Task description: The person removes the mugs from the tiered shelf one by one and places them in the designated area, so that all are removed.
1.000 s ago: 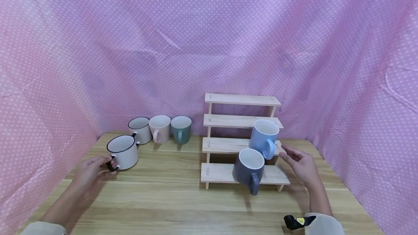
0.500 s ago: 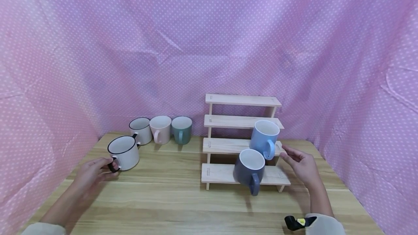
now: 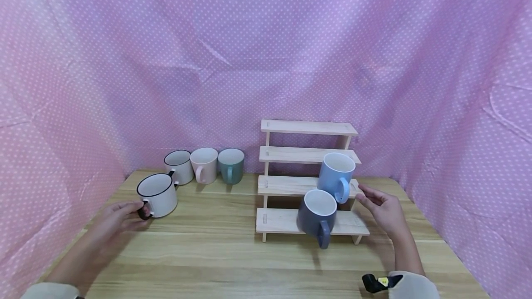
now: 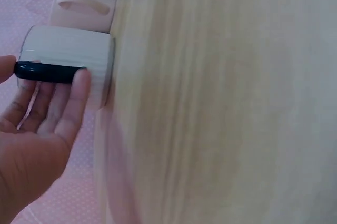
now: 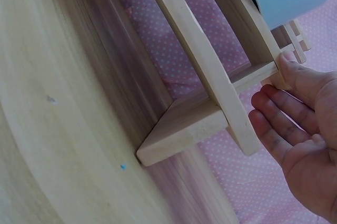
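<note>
My left hand (image 3: 116, 218) is at the black handle of a white mug (image 3: 160, 197) with a black rim, upright on the table. In the left wrist view the thumb meets one end of the handle (image 4: 50, 71), and several fingertips pass behind it. My right hand (image 3: 384, 211) pinches the right end of a board of the wooden stepped shelf (image 3: 287, 184), thumb above and fingers below in the right wrist view. A light blue mug (image 3: 332, 176) stands on that second step from the bottom. Below it a dark grey mug (image 3: 311, 220) stands on the lowest step, handle forward.
Along the table's back left stand another black-rimmed white mug (image 3: 180, 172), a pale pink mug (image 3: 208, 170) and a green mug (image 3: 234, 172). A pink dotted cloth (image 3: 266, 59) hangs behind the table (image 3: 208, 253) and at both sides.
The left wrist and sleeve have shifted slightly left, while the fingers stay at the handle. The mugs, the shelf and the right hand keep their places.
</note>
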A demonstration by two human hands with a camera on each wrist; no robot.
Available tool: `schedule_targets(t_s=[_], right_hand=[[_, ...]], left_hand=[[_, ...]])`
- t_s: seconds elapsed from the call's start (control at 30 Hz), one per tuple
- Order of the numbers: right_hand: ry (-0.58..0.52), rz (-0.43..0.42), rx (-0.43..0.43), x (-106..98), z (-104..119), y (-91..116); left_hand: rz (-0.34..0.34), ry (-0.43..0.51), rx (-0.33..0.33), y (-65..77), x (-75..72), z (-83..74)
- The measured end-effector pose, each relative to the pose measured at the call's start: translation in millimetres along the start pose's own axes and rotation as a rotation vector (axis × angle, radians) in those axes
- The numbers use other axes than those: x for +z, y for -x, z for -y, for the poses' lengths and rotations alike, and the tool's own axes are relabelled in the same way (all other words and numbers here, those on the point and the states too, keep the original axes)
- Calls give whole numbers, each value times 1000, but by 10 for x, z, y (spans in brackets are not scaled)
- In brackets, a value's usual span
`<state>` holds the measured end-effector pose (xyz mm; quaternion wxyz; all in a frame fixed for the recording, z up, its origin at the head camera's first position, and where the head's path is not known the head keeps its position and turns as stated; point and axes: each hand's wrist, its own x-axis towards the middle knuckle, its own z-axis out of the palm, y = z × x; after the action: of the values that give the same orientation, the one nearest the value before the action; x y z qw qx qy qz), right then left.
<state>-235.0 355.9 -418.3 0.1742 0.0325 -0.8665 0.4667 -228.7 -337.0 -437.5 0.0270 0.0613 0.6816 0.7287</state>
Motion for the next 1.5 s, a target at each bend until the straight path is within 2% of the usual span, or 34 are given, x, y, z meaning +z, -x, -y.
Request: schedule_targets(t_s=[0.07, 0.13, 0.2, 0.3, 0.4, 0.6, 0.9, 1.2, 1.5], right_hand=[[-2, 0, -3, 3, 1, -2], [-7, 2, -3, 5, 6, -3], [-8, 3, -5, 6, 12, -3], [-6, 3, -7, 6, 22, 0], [-1, 3, -3, 5, 30, 4], [7, 12, 0, 8, 14, 8], [5, 1, 5, 4, 33, 15], [2, 8, 6, 9, 31, 16], [8, 7, 21, 5, 55, 20]], left_hand=[[-62, -148, -15, -3, -3, -61], [-155, -315, -26, -9, -7, -122], [-239, -413, -33, -20, -6, -183], [-329, -494, 9, -47, 15, -265], [-360, -532, 78, -91, 64, -364], [-370, -598, 162, -199, 210, -583], [-328, -606, 186, -351, 462, -755], [-271, -556, 192, -552, 769, -824], [-222, -479, 215, -775, 1078, -785]])
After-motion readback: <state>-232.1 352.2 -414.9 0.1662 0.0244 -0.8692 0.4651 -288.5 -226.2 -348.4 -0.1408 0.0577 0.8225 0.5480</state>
